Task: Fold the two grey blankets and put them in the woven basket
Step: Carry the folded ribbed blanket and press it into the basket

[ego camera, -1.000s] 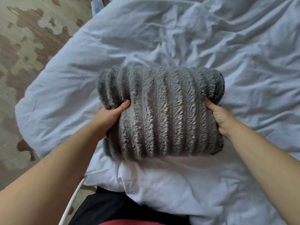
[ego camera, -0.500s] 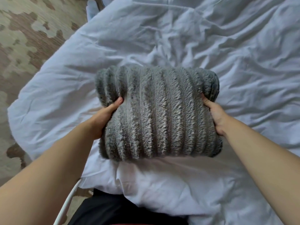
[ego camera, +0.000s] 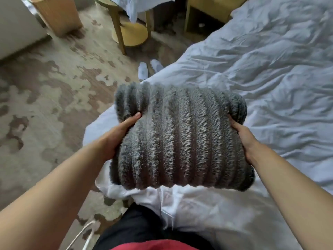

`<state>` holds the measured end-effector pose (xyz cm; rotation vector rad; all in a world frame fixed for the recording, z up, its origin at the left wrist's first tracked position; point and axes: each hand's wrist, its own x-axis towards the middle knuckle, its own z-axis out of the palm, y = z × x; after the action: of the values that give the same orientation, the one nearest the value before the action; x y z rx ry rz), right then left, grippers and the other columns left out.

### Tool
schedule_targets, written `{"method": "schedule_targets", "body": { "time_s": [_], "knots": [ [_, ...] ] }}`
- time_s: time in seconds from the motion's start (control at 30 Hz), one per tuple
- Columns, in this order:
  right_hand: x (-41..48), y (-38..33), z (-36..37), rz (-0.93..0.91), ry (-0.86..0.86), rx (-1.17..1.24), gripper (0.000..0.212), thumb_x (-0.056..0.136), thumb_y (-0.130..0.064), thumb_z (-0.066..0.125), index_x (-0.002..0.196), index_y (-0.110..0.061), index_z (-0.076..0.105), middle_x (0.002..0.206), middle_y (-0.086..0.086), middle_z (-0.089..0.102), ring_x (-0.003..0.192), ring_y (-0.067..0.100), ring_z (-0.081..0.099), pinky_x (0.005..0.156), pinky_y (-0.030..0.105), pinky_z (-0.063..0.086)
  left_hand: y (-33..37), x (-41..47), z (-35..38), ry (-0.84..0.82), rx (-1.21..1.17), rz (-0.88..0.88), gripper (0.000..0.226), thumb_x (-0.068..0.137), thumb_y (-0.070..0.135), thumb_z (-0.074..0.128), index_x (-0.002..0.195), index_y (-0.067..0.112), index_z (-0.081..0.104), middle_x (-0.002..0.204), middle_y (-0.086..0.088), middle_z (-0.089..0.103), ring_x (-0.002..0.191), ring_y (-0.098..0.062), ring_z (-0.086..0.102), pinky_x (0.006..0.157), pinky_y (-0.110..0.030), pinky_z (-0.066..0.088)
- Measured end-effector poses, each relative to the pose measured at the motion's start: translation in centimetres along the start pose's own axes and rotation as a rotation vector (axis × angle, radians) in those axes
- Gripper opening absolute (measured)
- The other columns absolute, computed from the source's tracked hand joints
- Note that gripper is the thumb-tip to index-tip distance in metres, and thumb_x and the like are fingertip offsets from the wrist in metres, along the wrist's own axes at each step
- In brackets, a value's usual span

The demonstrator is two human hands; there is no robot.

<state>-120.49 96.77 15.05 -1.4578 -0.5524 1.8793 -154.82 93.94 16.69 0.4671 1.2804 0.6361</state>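
1. Lots of blotchy carpet (ego camera: 45, 105), brown and pale, covers the floor on the left side of the room.
2. Far back on the left stands a tan bin (ego camera: 57, 13) with ribbed sides. It is blurry.
3. At the bottom edge a thin white cord (ego camera: 81, 235) hangs over the carpet.
4. Further right, at the back, stands a round yellow table (ego camera: 129, 33). A white cloth (ego camera: 137, 6) hangs off its top.
5. Two white slippers (ego camera: 144, 71) sit side by side on the carpet, just beside the bed (ego camera: 270, 69).
6. The left hand (ego camera: 115, 139) holds the left side of the grey blanket (ego camera: 180, 138). Its grip is clamped on the blanket, with the thumb on top and the fingers hidden below.
7. The grey blanket is folded into a thick, fluffy, ribbed bundle. It sits between both hands, over the near corner of the bed. I cannot tell if it touches the sheet.
8. The right hand (ego camera: 246, 139) holds the right side. Its grip is clamped on the blanket too, thumb on top.
9. At the back stands a wooden cabinet (ego camera: 203, 15) with a dark open space in it.
10. The bed fills the right side. Its white sheet is full of wrinkles.
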Motion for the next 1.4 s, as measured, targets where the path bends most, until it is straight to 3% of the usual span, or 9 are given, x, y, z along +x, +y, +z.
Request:
{"method": "schedule_targets", "body": {
  "time_s": [0.07,0.13,0.27,0.63,0.8,1.13,1.23,1.33,1.4],
  "knots": [
    [-1.3,0.1,4.4,0.002,-0.101,-0.017,0.04,0.079,-0.047,0.057,0.069,-0.015,0.08,0.073,0.007,0.075,0.063,0.02,0.073,0.05,0.026,0.055,0.5,-4.5,-3.1,0.113,-0.021,0.073,0.048,0.064,0.055,0.071,0.094,0.019,0.077,0.094,-0.006,0.076,0.083,-0.021,0.073,0.069,-0.033,0.059],
    [-2.1,0.5,9.0,-0.008,-0.17,-0.042,0.039,0.073,-0.047,0.06,0.07,-0.013,0.08,0.074,0.007,0.075,0.064,0.02,0.073,0.051,0.027,0.056,0.7,-8.3,-6.6,0.126,-0.073,0.06,0.054,0.064,0.054,0.071,0.1,0.016,0.076,0.102,-0.01,0.074,0.088,-0.024,0.071,0.079,-0.038,0.059],
    [-2.6,1.6,19.0,-0.019,-0.257,-0.087,0.037,0.073,-0.043,0.06,0.069,-0.013,0.08,0.074,0.007,0.075,0.065,0.02,0.073,0.051,0.027,0.056,1.1,-13.8,-14.0,0.164,-0.178,0.099,0.046,0.069,0.054,0.067,0.095,0.017,0.078,0.101,-0.01,0.074,0.085,-0.022,0.072,0.081,-0.035,0.058],
    [5.6,4.4,46.2,0.012,-0.378,-0.24,0.032,0.073,-0.041,0.061,0.074,-0.015,0.08,0.078,0.007,0.076,0.069,0.02,0.073,0.056,0.026,0.056,2.9,-16.3,-39.2,0.234,-0.387,0.144,0.051,0.063,0.058,0.07,0.095,0.018,0.078,0.096,-0.009,0.075,0.082,-0.022,0.073,0.07,-0.031,0.058],
    [10.5,3.3,53.5,-0.03,-0.347,-0.225,0.029,0.075,-0.041,0.065,0.083,-0.018,0.08,0.084,0.006,0.076,0.075,0.021,0.074,0.058,0.027,0.057,7.9,-14.2,-46.8,0.214,-0.377,0.135,0.056,0.058,0.059,0.075,0.096,0.018,0.077,0.096,-0.009,0.075,0.082,-0.022,0.073,0.069,-0.031,0.058],
    [28.0,-5.8,65.3,-0.02,-0.293,-0.207,0.02,0.075,-0.04,0.062,0.076,-0.031,0.08,0.082,-0.002,0.076,0.072,0.015,0.073,0.055,0.025,0.056,24.5,-0.5,-57.9,0.209,-0.408,0.104,0.048,0.063,0.055,0.071,0.092,0.017,0.079,0.093,-0.007,0.076,0.079,-0.019,0.073,0.066,-0.029,0.058],
    [33.1,-9.4,69.6,-0.001,-0.351,-0.197,0.022,0.08,-0.035,0.059,0.07,-0.035,0.079,0.077,-0.007,0.076,0.068,0.011,0.073,0.054,0.023,0.056,29.6,2.6,-60.7,0.24,-0.457,0.095,0.048,0.065,0.054,0.07,0.092,0.016,0.079,0.093,-0.008,0.076,0.079,-0.02,0.073,0.064,-0.029,0.058],
    [37.9,-13.1,74.1,0.027,-0.392,-0.205,0.046,0.095,-0.027,0.047,0.063,-0.039,0.077,0.072,-0.013,0.074,0.065,0.004,0.071,0.05,0.019,0.054,34.5,4.9,-63.5,0.249,-0.53,0.089,0.045,0.069,0.052,0.068,0.09,0.014,0.079,0.09,-0.009,0.076,0.077,-0.021,0.074,0.063,-0.03,0.058],
    [40.9,-15.5,77.2,0.056,-0.414,-0.216,0.039,0.091,-0.03,0.05,0.064,-0.033,0.078,0.073,-0.012,0.074,0.065,0.004,0.071,0.05,0.018,0.054,37.6,6.2,-65.4,0.258,-0.559,0.091,0.045,0.069,0.051,0.067,0.091,0.013,0.079,0.09,-0.009,0.076,0.077,-0.021,0.073,0.063,-0.031,0.058]
  ]
}}
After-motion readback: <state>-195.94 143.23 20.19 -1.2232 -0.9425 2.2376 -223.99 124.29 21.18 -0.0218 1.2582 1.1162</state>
